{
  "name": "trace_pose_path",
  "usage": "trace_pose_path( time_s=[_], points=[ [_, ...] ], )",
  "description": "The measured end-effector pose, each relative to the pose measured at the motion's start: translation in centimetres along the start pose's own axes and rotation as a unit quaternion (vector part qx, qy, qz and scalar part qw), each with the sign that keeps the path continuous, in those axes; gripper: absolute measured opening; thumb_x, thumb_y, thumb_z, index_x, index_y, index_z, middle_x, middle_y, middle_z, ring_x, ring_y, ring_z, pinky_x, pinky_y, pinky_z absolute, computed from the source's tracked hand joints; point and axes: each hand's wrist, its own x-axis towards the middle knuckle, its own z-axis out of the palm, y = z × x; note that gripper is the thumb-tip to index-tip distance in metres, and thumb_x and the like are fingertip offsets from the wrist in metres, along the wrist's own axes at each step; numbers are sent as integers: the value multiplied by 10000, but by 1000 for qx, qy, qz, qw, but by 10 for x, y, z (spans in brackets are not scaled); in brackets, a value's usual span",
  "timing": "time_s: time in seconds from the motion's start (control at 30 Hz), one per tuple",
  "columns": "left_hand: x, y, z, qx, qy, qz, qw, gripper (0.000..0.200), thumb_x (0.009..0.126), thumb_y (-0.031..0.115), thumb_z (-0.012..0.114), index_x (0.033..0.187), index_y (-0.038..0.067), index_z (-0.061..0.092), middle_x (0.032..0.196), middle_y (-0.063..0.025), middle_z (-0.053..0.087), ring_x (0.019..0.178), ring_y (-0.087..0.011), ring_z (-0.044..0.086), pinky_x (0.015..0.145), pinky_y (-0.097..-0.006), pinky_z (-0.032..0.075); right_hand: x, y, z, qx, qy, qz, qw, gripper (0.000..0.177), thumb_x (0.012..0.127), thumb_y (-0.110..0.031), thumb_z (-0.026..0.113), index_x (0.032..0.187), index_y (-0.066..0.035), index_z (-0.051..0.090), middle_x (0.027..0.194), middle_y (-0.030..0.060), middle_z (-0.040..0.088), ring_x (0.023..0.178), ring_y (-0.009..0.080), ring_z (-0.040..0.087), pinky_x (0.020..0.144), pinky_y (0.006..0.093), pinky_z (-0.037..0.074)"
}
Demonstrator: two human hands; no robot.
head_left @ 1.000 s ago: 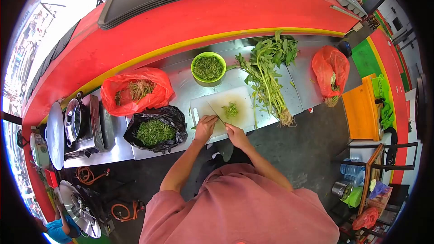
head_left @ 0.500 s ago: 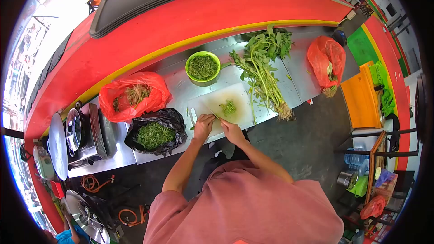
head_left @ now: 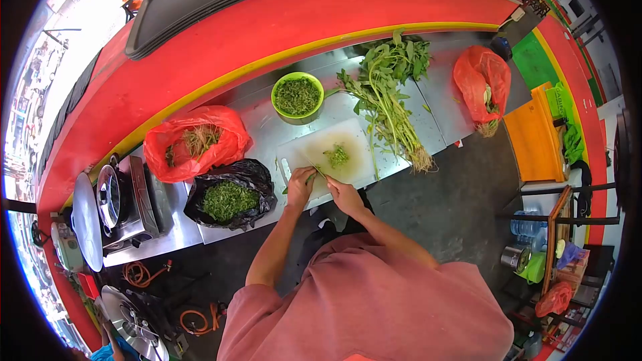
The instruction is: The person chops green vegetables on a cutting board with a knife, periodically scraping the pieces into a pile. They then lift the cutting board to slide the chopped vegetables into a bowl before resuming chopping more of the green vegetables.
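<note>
Over the near edge of the white cutting board [head_left: 361,137], my left hand [head_left: 299,184] is closed round a green stem. A leaf pokes out beside its wrist side. My right hand [head_left: 344,197], just to the right, is closed on what looks like a thin knife [head_left: 315,166], its narrow blade slanting up and left across the board; the handle is hidden in the fingers. A small heap of chopped greens [head_left: 336,156] lies on the board beyond both hands. Right of the board, a bunch of leafy stalks with roots [head_left: 394,113] rests on the metal counter.
A green bowl of chopped greens [head_left: 297,97] stands behind the board. To the left are a black bag of chopped greens [head_left: 231,200], a red bag with roots [head_left: 194,144] and a stove with a pot [head_left: 114,194]. Another red bag [head_left: 481,83] sits at the right end.
The view has shifted slightly. My hands stay close together at the board's near edge, with the left fingers a little higher; the heap of chopped greens looks the same.
</note>
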Motion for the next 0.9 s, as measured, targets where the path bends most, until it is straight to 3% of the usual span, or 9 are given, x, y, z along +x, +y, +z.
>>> trace_pose_path(
  time_s=[0.13, 0.27, 0.3, 0.4, 0.5, 0.6, 0.87, 0.9],
  points=[
    [-1, 4, -3, 30, 1, 35, 999, 204, 786, -3, 752, 989, 1, 757, 1027, -141, 730, 963, -330, 668, 872, -413, 538, 11, -3, 0, -12, -1, -12, 1000, 381, 1009, -274, 525, 1367, -175, 606, 909, 264, 683, 833, 468, 663, 739, 546, 532],
    [-5, 11, -6, 53, 4, 39, 998, 249, 781, 6, 752, 1030, 23, 763, 1115, -115, 705, 999, -313, 657, 875, -411, 533, 25, -10, -5, 25, 4, -24, 999, 346, 1013, -284, 522, 1286, -126, 663, 999, 264, 687, 934, 458, 663, 810, 498, 544],
    [-6, 10, -4, 55, 13, 30, 998, 219, 818, 28, 729, 1034, 36, 758, 1104, -82, 689, 1030, -296, 644, 885, -405, 512, 25, -10, -8, 18, -18, 5, 1000, 346, 1016, -290, 521, 1270, -109, 671, 1053, 263, 685, 990, 447, 658, 849, 482, 539],
    [-6, 7, -1, 56, 25, 21, 998, 206, 822, 23, 729, 1026, 34, 760, 1064, -97, 705, 990, -305, 649, 868, -409, 520, 15, -3, -9, 57, -19, 7, 998, 353, 1017, -295, 520, 1283, -115, 665, 1090, 250, 687, 1029, 437, 653, 888, 483, 527],
    [-5, 6, 0, 47, 34, 25, 998, 188, 824, 8, 728, 1009, 28, 759, 1031, -102, 722, 958, -305, 657, 854, -403, 537, 8, -1, 3, 45, 28, -17, 998, 352, 1014, -303, 532, 1308, -149, 651, 1044, 251, 692, 977, 451, 660, 846, 500, 531],
    [-6, 7, 2, 48, 39, 23, 998, 165, 826, 8, 723, 987, 16, 756, 1027, -105, 722, 959, -307, 659, 857, -402, 534, 10, -2, 3, -14, 1, 4, 1000, 352, 1011, -292, 539, 1337, -195, 631, 946, 253, 687, 854, 459, 666, 750, 536, 533],
    [-9, 7, 4, 36, 51, 20, 998, 168, 829, 8, 718, 994, 14, 754, 1035, -101, 722, 962, -306, 655, 851, -401, 528, 13, -1, -10, -64, -1, -68, 996, 371, 1020, -278, 509, 1374, -207, 600, 980, 241, 698, 861, 459, 670, 738, 548, 535],
    [-9, 9, 4, 44, 52, 16, 998, 173, 827, 5, 718, 996, 15, 754, 1040, -96, 723, 960, -303, 655, 852, -402, 528, 9, -9, -18, -100, -26, -19, 994, 371, 1011, -270, 539, 1369, -195, 607, 995, 236, 700, 890, 440, 678, 763, 521, 541]
  ],
)
